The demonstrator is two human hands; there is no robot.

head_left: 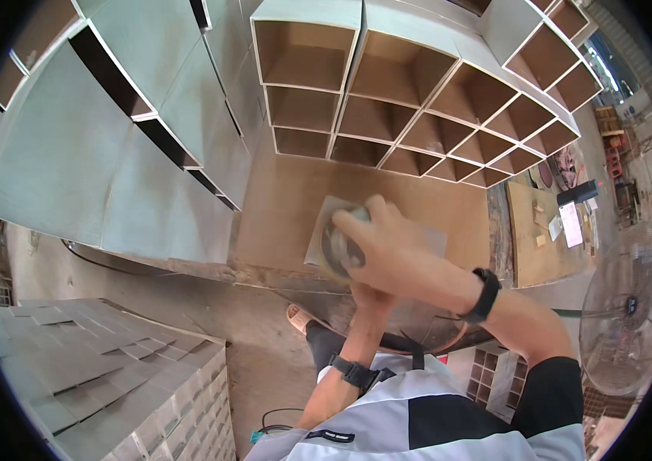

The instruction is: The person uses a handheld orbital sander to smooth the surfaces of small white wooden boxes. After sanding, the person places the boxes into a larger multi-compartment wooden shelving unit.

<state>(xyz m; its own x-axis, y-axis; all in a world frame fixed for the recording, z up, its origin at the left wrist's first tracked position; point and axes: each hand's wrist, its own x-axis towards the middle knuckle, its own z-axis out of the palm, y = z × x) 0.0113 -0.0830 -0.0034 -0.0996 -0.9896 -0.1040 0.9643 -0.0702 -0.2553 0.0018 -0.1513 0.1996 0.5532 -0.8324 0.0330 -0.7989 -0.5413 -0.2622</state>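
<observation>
My right hand (383, 238) is wrapped over a round, dark, disc-like tool (339, 250) with a paler rim. It resembles a hand-held sander, but motion blurs it. The tool is tilted above a small pale grey panel (435, 243), whose corners show on both sides of my hands. My left hand (373, 296) is close under the right wrist, near the panel's front edge. Its fingers are hidden behind the right hand, so what they hold does not show. Both hands are over the brown board top of the workbench (280, 207).
Pale cube shelving (410, 100) with open compartments stands at the bench's back. Large grey panelled units (64, 161) rise on the left. A stack of grey pieces (111, 361) is at lower left. A fan (629, 307) and a small wooden table (533, 230) stand right.
</observation>
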